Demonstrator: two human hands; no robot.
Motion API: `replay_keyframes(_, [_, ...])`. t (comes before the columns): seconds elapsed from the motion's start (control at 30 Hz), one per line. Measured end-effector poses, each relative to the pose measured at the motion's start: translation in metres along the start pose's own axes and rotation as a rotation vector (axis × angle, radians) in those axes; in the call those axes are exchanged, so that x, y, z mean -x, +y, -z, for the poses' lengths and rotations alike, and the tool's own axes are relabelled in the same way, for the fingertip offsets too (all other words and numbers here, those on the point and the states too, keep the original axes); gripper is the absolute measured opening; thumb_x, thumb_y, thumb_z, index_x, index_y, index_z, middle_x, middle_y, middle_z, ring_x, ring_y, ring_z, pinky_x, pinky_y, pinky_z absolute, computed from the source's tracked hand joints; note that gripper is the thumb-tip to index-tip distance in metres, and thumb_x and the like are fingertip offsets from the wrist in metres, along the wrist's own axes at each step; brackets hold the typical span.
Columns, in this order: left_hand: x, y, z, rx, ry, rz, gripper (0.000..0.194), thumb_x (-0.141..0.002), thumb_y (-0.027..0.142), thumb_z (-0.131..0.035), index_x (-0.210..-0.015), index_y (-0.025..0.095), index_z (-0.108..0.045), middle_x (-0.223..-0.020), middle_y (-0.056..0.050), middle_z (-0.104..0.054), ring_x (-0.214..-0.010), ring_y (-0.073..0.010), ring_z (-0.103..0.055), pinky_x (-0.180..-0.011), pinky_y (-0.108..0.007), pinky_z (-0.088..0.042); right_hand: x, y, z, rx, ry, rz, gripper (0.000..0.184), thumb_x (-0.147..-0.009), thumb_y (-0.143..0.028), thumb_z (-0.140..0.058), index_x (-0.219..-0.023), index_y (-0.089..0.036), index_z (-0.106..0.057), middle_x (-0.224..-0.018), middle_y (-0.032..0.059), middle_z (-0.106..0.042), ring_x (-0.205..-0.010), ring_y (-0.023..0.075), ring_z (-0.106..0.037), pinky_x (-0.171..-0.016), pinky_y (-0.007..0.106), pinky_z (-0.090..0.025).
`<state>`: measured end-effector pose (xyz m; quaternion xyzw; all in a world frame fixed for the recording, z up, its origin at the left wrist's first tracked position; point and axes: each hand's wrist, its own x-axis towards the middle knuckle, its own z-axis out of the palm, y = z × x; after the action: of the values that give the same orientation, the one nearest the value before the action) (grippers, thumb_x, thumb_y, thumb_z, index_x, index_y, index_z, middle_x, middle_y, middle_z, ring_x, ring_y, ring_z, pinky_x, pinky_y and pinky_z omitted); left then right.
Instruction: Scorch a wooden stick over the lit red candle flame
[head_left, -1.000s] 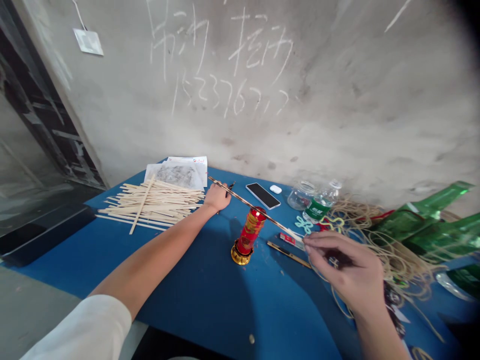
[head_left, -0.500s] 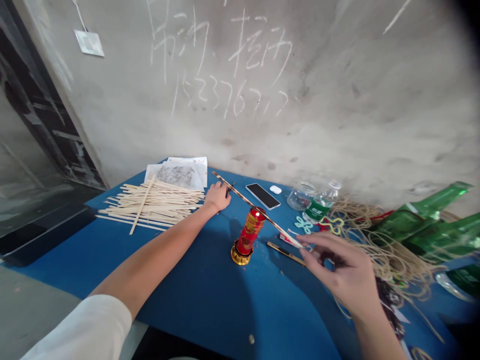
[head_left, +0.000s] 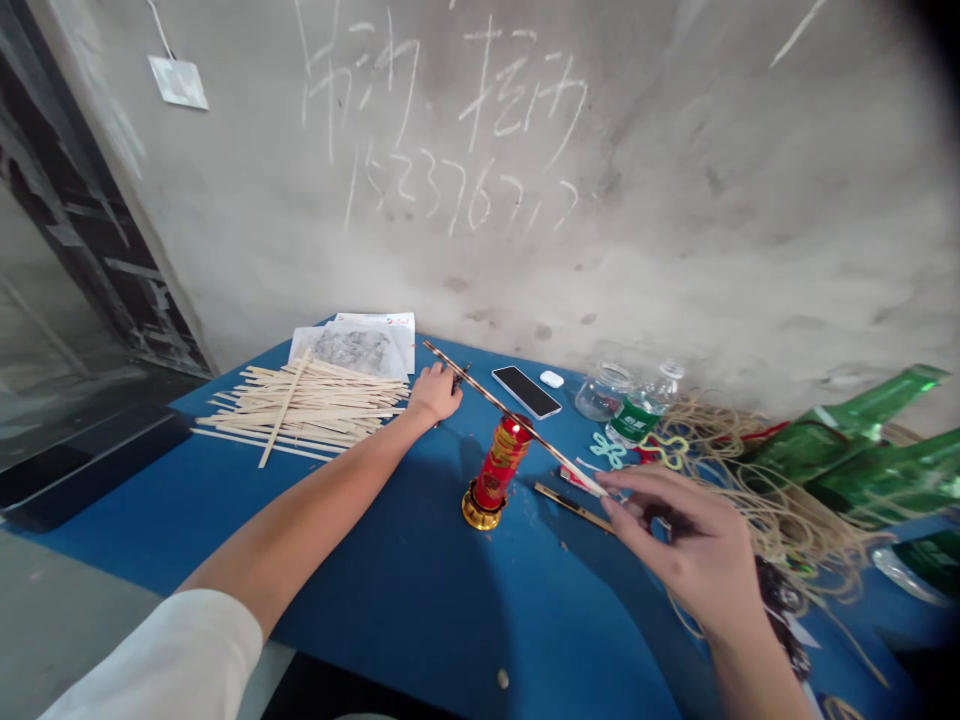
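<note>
My right hand (head_left: 686, 545) pinches the pale end of a thin wooden stick (head_left: 480, 388) between thumb and fingertips. Dark scorch-like bands mark the stick, which slants up to the left across the top of a red candle (head_left: 502, 465). That candle has gold patterning, a small flame at its top and a gold base (head_left: 481, 510). Farther back, my left hand (head_left: 435, 395) rests on the blue table with curled fingers, at a small dark object (head_left: 458, 382) mostly hidden by it. A box cutter with a gold-coloured body (head_left: 574, 508) lies just left of my right hand.
Loose wooden strips (head_left: 322, 405) are piled at left before papers (head_left: 375, 350). A phone (head_left: 525, 391), a white earbud case (head_left: 551, 380), a glass jar (head_left: 600, 390) and a water bottle (head_left: 637, 415) stand or lie behind. Tangled cord (head_left: 795, 520) and green bottles (head_left: 862, 430) crowd the right.
Almost nothing differs. Both hands, the stick and the candle keep the same places, apart from a very slight shift of the view.
</note>
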<state>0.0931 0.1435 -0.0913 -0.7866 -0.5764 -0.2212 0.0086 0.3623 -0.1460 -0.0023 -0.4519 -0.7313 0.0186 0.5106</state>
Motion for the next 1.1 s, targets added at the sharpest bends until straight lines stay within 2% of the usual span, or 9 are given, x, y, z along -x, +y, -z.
replay_keyframes(0.83, [0.0030,0.0031,0.0064,-0.026,-0.026,0.008,0.028,-0.107,0.028,-0.060,-0.128,0.017,-0.075,-0.140,-0.018,-0.068,-0.129,-0.0356,-0.066,-0.114,-0.046,-0.055,-0.0031,-0.0007,0.0018,0.002,0.004,-0.008,0.013,-0.094,-0.018,-0.082,-0.098,-0.030,-0.087,-0.092,0.0009,-0.083,-0.057,0.0109,-0.070,-0.048,0.022,-0.054])
replay_keyframes(1.1, [0.0034,0.0024,0.0066,-0.033,-0.023,0.001,0.032,-0.108,0.028,-0.058,-0.134,0.016,-0.073,-0.140,-0.017,-0.070,-0.130,-0.0360,-0.066,-0.115,-0.047,-0.055,-0.0035,0.0014,0.0032,-0.002,0.016,-0.011,0.013,-0.093,-0.019,-0.083,-0.098,-0.029,-0.088,-0.092,0.0025,-0.084,-0.058,0.0124,-0.071,-0.048,0.023,-0.055])
